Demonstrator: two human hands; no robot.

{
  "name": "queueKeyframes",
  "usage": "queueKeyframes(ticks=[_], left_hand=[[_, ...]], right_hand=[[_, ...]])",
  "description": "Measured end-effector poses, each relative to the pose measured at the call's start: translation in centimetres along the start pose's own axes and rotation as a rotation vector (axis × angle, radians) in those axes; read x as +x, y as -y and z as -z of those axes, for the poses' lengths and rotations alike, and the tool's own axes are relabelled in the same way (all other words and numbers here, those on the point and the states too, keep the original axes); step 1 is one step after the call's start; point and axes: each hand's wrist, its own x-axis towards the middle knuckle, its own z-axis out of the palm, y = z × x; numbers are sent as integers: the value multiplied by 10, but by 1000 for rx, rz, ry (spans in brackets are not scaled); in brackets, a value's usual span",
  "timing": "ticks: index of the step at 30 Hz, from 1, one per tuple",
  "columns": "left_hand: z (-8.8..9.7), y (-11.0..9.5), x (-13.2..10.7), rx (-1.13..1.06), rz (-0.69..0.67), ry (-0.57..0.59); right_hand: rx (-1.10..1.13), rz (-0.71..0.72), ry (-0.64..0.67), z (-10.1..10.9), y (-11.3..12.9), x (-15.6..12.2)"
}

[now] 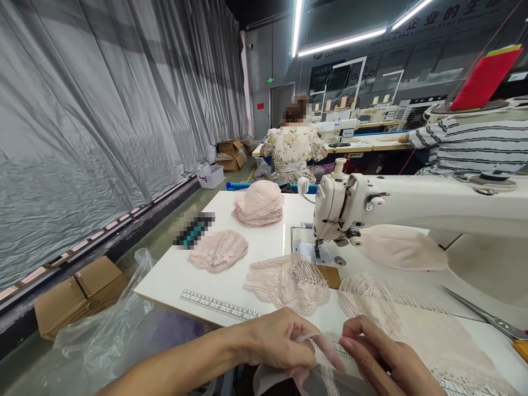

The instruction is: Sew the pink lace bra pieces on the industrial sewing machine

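My left hand (280,341) and my right hand (383,357) meet at the near edge of the white sewing table (165,278). Both pinch a thin, pale piece of sheer lace fabric (317,357), fingers closed on it. Just beyond my hands lies a pink lace piece (289,283) under the needle of the white sewing machine (371,206). Another lace panel (396,316) spreads to the right of it.
A stack of pink lace cups (259,203) and a single lace cup (218,250) lie at the table's left. Scissors (487,316) rest at the right. Clear plastic bag (103,330) and cardboard boxes (78,294) stand left below. Two people sit at tables behind.
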Motion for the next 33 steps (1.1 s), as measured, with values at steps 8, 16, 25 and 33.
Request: queueKeyframes(ticks=[8, 16, 25, 33], left_hand=[[-5, 2, 0, 75, -11, -41], [-11, 13, -2, 96, 11, 3], [-16, 9, -1, -110, 116, 54], [-15, 16, -2, -47, 145, -28]], right_hand=[[57, 7, -89, -2, 7, -2], [85, -37, -117, 0, 14, -5], [28, 91, -175, -1, 11, -3], [141, -114, -125, -2, 12, -3]])
